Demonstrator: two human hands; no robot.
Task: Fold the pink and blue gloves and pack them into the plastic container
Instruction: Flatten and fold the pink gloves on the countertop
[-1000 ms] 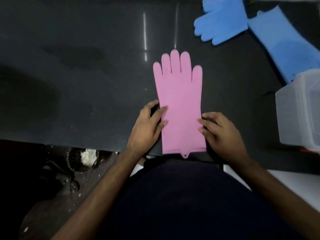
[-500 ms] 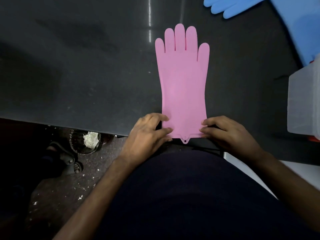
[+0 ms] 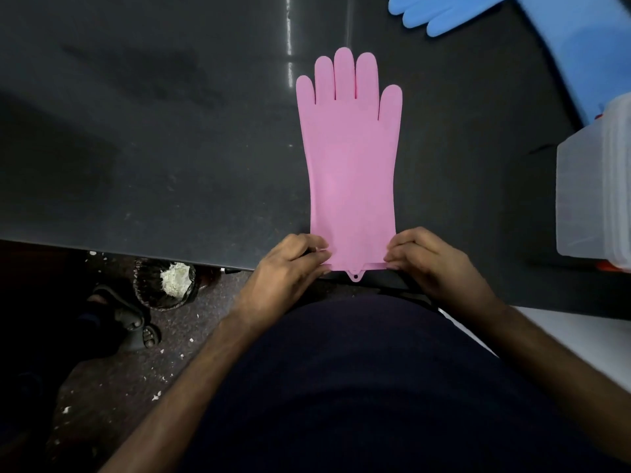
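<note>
A pink glove (image 3: 350, 158) lies flat on the dark table (image 3: 170, 148), fingers pointing away from me, its cuff at the table's near edge. My left hand (image 3: 290, 268) pinches the cuff's left corner and my right hand (image 3: 430, 264) pinches its right corner. Two blue gloves lie at the far right: one (image 3: 440, 11) shows its fingers at the top edge, the other (image 3: 580, 52) runs down toward a translucent plastic container (image 3: 594, 199) at the right edge.
Below the table's near edge at the left, a dark bin (image 3: 167, 285) with white scraps stands on the speckled floor, beside a sandalled foot (image 3: 133, 322). A white surface (image 3: 563, 332) shows at the lower right.
Both hands slid down the pink glove from its middle to the cuff corners and took hold there. The view tilted, so the blue gloves sit closer to the top edge.
</note>
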